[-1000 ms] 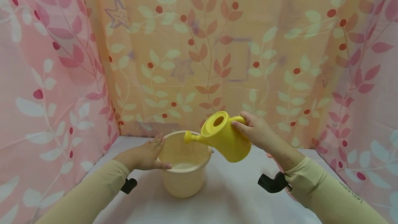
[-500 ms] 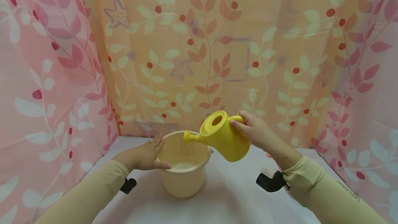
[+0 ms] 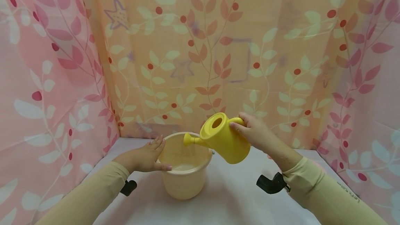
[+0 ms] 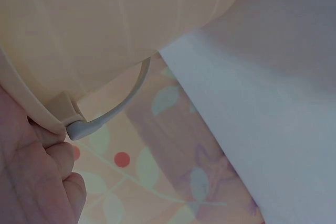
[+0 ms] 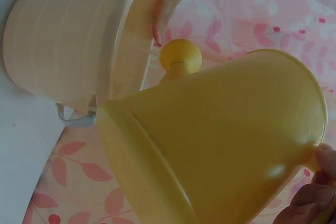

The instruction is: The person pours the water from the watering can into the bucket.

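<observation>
"What's being held up over the counter (image 3: pixel 250 213)?"

"A yellow watering can (image 3: pixel 229 147). The right hand (image 3: pixel 257 131) is clamped round its handle (image 3: pixel 235 121), and the can is tilted, spout towards the left edge."

"And the left hand (image 3: pixel 145 155)?"

"Spread across the rim (image 3: pixel 190 172) of a cream bucket (image 3: pixel 184 185), thumb over the near side. So the hands are apart, one at each thing."

"Where's the bucket, then?"

"Upright on the counter, a bit closer to its left edge than its right. The spout head (image 3: pixel 188 139) hangs just above its mouth, with leafy cloth (image 3: pixel 281 44) beyond the back edge"
</observation>
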`<state>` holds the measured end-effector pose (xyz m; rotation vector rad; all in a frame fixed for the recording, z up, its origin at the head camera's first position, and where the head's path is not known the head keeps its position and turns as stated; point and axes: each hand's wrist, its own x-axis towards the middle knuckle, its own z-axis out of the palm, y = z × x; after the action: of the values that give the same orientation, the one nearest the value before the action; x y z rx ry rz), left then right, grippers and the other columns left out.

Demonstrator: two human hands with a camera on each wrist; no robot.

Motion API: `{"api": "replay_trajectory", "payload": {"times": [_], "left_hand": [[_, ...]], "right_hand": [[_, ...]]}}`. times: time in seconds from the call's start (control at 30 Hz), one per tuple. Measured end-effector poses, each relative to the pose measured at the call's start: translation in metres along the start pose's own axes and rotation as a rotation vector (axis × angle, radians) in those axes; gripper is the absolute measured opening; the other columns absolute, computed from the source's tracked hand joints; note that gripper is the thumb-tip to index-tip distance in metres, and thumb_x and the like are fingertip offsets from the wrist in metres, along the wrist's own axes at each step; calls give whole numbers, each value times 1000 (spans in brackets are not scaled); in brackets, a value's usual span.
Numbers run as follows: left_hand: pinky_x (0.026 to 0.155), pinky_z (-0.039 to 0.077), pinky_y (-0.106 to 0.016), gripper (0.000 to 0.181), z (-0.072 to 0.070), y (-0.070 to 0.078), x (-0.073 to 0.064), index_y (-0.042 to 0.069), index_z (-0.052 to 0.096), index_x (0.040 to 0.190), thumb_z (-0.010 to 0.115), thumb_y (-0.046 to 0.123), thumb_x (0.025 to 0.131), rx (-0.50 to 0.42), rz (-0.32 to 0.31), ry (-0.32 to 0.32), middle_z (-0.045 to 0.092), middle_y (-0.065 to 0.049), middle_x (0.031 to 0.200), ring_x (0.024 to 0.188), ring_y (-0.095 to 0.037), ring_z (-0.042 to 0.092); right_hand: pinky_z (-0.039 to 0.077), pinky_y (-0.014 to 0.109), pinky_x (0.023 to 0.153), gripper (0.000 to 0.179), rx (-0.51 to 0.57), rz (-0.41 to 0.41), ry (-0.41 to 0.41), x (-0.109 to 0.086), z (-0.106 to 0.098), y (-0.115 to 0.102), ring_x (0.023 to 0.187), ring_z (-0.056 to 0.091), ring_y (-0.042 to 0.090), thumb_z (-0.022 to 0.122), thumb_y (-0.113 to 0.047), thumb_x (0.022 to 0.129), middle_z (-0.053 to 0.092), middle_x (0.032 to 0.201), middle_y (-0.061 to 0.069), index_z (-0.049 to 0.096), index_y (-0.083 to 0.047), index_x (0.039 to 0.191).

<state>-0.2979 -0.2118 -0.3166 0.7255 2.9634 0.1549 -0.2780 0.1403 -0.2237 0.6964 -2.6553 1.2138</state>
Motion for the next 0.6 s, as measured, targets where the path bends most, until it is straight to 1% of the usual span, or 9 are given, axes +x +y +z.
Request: {"api": "replay_trajectory", "payload": {"times": [0.23, 0.6], "left_hand": [[108, 14, -53, 111, 0, 0, -1, -11, 16, 141, 46, 73, 75, -4, 22, 7, 5, -27, 149, 138, -37, 6], [108, 14, -52, 112, -1, 0, -1, -10, 16, 141, 46, 74, 74, -8, 8, 13, 5, -26, 149, 138, -36, 5]], "right_hand": [[45, 30, 60, 31, -26, 0, 8, 1, 1, 3, 67, 50, 22, 57, -33, 90, 47, 71, 8, 48, -4, 86], [45, 31, 61, 30, -11, 6, -10, 2, 0, 0, 69, 51, 23, 55, -32, 91, 46, 72, 9, 46, -4, 86]]}}
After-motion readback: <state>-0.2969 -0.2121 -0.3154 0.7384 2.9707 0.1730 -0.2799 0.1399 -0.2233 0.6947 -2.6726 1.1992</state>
